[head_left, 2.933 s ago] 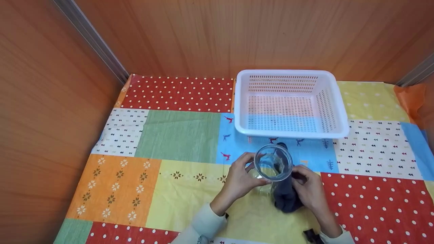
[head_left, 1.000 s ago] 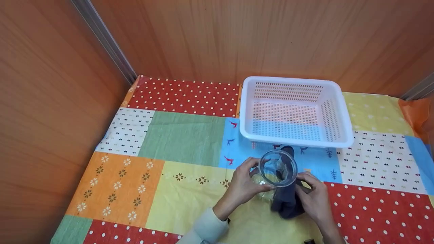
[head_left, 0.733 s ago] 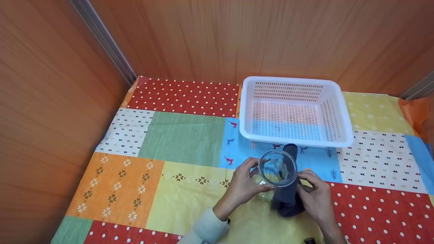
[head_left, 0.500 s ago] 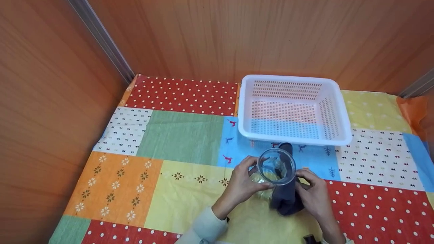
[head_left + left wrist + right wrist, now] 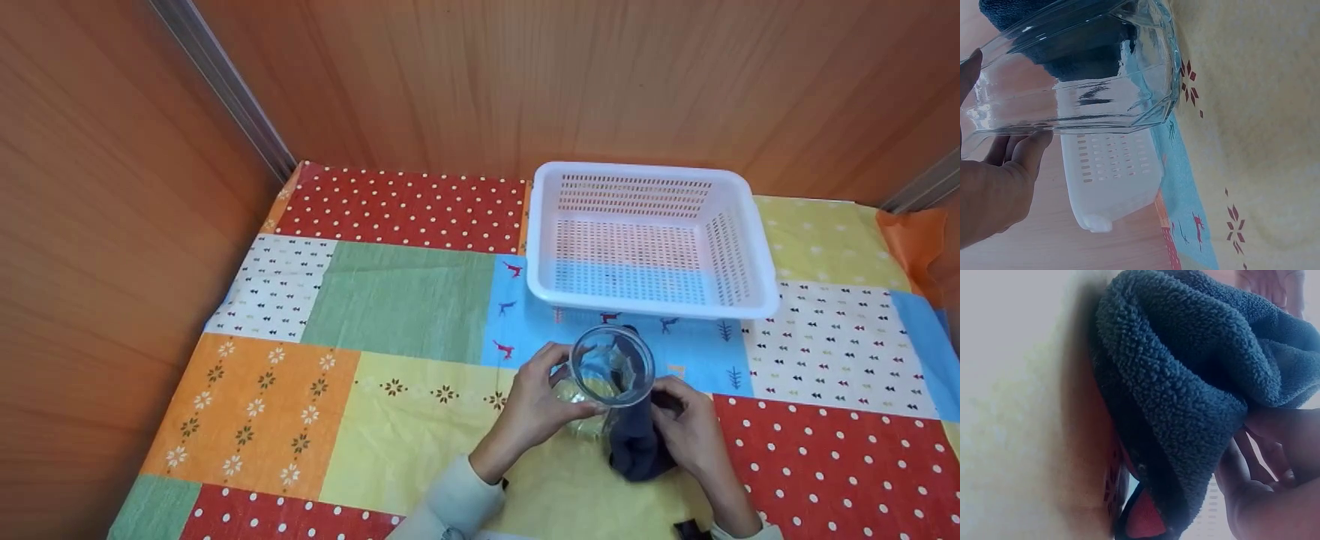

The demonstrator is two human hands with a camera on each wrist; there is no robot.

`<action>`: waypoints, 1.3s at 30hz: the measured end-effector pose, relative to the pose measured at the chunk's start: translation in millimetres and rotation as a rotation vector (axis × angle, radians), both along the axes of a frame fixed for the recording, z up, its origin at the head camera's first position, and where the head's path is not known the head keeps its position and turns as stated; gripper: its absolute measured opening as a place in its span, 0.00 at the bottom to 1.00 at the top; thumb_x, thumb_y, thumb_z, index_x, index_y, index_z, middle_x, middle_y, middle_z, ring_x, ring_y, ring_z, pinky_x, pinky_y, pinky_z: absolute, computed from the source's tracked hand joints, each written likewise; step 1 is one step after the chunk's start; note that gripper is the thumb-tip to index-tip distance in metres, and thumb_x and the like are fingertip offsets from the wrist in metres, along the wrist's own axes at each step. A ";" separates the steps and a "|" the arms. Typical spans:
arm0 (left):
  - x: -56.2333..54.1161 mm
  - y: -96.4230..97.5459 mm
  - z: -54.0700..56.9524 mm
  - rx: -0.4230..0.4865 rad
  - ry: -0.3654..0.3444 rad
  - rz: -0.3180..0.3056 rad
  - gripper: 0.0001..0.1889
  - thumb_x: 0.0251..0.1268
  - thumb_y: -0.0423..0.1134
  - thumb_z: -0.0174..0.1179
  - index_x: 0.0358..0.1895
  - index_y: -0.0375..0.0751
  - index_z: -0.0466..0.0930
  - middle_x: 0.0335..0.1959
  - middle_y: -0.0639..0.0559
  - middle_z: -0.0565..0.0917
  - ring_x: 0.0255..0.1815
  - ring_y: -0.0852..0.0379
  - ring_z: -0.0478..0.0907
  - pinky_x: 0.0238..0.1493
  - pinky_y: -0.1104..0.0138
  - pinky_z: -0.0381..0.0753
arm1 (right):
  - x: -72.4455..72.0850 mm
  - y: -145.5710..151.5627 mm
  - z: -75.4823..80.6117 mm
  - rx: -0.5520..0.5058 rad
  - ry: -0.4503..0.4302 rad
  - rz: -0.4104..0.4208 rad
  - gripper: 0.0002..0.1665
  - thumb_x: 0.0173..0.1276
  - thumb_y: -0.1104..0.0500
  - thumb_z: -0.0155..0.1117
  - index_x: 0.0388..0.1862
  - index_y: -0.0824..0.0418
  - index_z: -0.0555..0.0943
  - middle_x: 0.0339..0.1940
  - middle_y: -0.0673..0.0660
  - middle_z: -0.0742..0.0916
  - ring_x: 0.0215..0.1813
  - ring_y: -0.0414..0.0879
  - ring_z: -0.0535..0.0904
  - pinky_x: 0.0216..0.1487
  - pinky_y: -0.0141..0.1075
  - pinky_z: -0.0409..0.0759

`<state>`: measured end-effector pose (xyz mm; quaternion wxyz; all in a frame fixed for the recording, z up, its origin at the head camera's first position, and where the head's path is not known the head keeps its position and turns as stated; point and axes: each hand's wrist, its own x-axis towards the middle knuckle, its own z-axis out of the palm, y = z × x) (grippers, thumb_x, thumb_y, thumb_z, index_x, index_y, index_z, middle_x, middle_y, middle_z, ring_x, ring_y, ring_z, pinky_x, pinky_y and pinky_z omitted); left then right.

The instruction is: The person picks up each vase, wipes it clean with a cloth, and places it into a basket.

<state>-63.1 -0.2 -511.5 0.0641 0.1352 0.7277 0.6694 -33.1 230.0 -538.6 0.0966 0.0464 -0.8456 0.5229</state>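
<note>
A clear glass jar (image 5: 592, 420) with a thick round rim stands in front of the basket in the head view. My left hand (image 5: 534, 401) grips it near the top, thumb on the near side and fingers behind. In the left wrist view the faceted glass wall of the jar (image 5: 1100, 107) shows its lower end close to the cloth. My right hand (image 5: 686, 427) pinches a dark grey-blue fluffy towel (image 5: 636, 446) against the jar's right side. Up close in the right wrist view, the bunched towel (image 5: 1168, 377) has a dark edge band and hides most of the jar.
A white perforated plastic basket (image 5: 652, 306) stands behind the jar, with nothing in it. A patchwork tablecloth (image 5: 405, 292) covers the table. Wooden panels (image 5: 480, 90) close off the back and left sides. Orange fabric (image 5: 915, 240) hangs at the right corner.
My right hand slides the towel up and down along the jar's side; its upper end stuck out further behind the rim half a second ago. The left hand keeps its grip on the jar.
</note>
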 end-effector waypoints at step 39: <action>0.3 -0.5 -0.4 0.043 0.023 -0.001 0.32 0.44 0.25 0.83 0.57 0.37 0.84 0.53 0.50 0.81 0.61 0.53 0.79 0.69 0.64 0.80 | 0.4 -3.0 8.0 0.006 0.063 0.016 0.19 0.58 0.85 0.69 0.40 0.66 0.88 0.38 0.49 0.87 0.48 0.27 0.80 0.49 0.19 0.82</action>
